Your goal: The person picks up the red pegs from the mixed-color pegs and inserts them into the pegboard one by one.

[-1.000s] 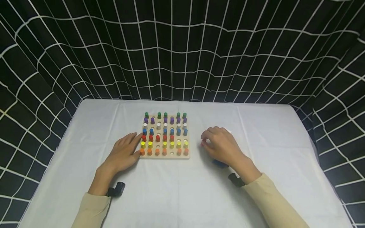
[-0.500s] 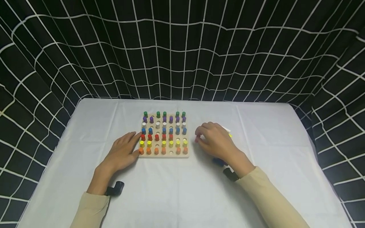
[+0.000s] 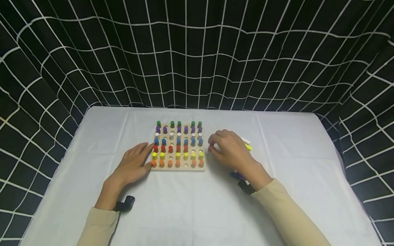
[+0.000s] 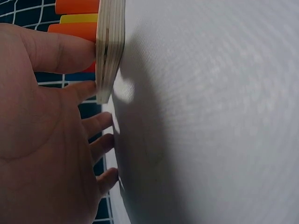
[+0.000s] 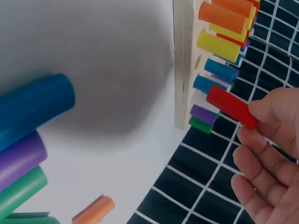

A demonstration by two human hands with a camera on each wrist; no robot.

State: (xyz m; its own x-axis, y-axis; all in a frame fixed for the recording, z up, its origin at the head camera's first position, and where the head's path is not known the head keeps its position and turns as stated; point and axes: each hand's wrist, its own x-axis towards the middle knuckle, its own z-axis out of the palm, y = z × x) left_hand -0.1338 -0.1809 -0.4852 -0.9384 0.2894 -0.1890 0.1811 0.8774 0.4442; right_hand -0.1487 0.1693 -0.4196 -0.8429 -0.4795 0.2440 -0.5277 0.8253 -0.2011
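Observation:
A wooden pegboard (image 3: 178, 169) lies on the table with coloured pegs upright in rows: green, purple, white, blue, red, yellow and orange. Several holes are bare, two of them at the right end of the red row. My left hand (image 3: 130, 166) rests at the board's left side. Its thumb and index finger touch the board's edge (image 4: 110, 51), and its other fingers lie beside it. To the right of the board, my right hand (image 3: 231, 150) pinches a red peg (image 5: 229, 105) between thumb and fingertips. That peg is apart from the board.
Loose pegs lie around and below the right hand: a white peg (image 3: 246, 140), a yellow peg (image 3: 248, 147), a blue peg (image 5: 35, 109), a purple peg (image 5: 21, 161), a green peg (image 5: 23, 191) and an orange peg (image 5: 94, 210). White cloth covers the table (image 3: 191, 212); dark gridded curtains (image 3: 197, 54) surround it.
My right hand has moved left toward the board with the red peg, uncovering the white and yellow pegs behind it. The left hand keeps its place at the board.

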